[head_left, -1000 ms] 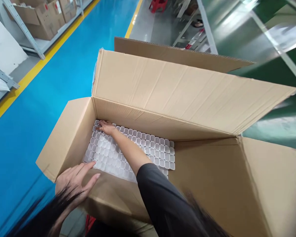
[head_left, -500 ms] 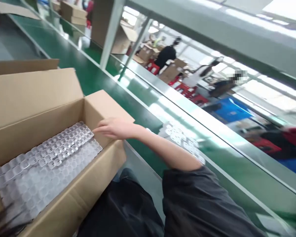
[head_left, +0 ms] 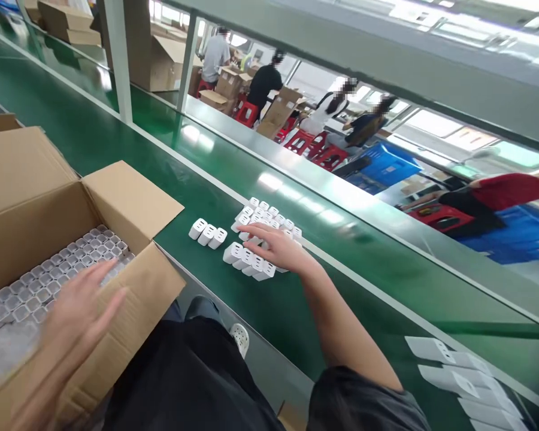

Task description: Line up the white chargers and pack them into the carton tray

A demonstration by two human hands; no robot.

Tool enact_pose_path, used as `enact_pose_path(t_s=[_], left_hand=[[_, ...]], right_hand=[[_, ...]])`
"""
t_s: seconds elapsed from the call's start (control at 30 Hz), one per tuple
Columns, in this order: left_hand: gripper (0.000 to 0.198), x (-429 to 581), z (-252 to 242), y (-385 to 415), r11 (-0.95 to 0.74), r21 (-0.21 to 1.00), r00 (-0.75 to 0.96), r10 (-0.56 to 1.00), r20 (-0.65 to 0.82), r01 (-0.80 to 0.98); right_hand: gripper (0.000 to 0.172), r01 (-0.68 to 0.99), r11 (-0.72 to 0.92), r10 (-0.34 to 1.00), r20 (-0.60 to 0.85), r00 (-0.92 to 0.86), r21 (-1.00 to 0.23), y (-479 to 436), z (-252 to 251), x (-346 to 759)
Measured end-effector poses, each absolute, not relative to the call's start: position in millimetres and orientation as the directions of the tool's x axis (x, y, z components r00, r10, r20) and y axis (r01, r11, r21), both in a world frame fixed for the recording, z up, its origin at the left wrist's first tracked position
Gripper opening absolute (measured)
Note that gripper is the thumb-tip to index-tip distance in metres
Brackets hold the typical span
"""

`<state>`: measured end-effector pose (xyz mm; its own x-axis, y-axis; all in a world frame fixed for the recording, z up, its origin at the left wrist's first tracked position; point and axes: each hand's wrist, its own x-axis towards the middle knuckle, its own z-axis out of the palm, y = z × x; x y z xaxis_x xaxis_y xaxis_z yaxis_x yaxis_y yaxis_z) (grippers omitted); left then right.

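My left hand (head_left: 78, 311), blurred by motion, is over the near wall of an open cardboard box (head_left: 126, 200), its thumb and fingers apart with nothing in them. Rows of clear, square-ended plastic pieces (head_left: 63, 263) fill the box. My right hand (head_left: 276, 246) reaches over a cluster of white charger blocks (head_left: 247, 258), each with two slots in its end. Its fingers are stretched out and lie across or just above the blocks; contact is hard to tell. A separate row of three charger blocks (head_left: 208, 233) stands to the left on the green belt.
The green conveyor belt (head_left: 197, 197) runs diagonally past me. White flat pieces (head_left: 462, 377) lie on it at lower right. A metal post (head_left: 117, 60) rises from the frame. Beyond are seated people, red stools (head_left: 247, 112), blue crates (head_left: 384, 167) and more cardboard boxes.
My right hand has left the box's side and moved right to the chargers. My left hand has come into clear view over the box. The view has swung right.
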<state>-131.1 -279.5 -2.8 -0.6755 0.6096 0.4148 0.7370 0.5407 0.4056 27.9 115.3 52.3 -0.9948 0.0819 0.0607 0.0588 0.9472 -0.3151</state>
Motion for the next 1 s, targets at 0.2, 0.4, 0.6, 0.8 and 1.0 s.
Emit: enact_pose_path(t_s=[0.2,0.4,0.6,0.8,1.0], left_hand=[[0.072,-161,9,-103,-0.041,0.048,0.026,0.959,0.282,0.998],[0.061,-185,-20,-18,-0.097,0.422,0.036,0.988,0.151,0.901],[0.062,-177,-26,-37,0.047,0.749,-0.335,0.911,0.239,0.661],[0.078,-151,-12,-101,-0.159,0.967,-0.719,0.694,-0.036,-0.201],[0.069,-148,-10,-179,-0.434,0.768,-0.843,0.479,-0.245,-0.47]], right_hand=[[0.04,-0.026,0.925,0.018,0.112,-0.994,-0.379,113,41,24],[0.037,-0.032,0.886,0.072,0.204,-0.976,-0.462,116,25,33],[0.038,-0.122,0.885,0.031,0.317,-0.948,-0.449,108,28,30],[0.051,-0.417,0.883,-0.305,0.414,-0.858,-0.214,60,59,-24],[0.029,-0.62,0.784,-0.59,0.36,-0.723,0.04,-25,68,-97]])
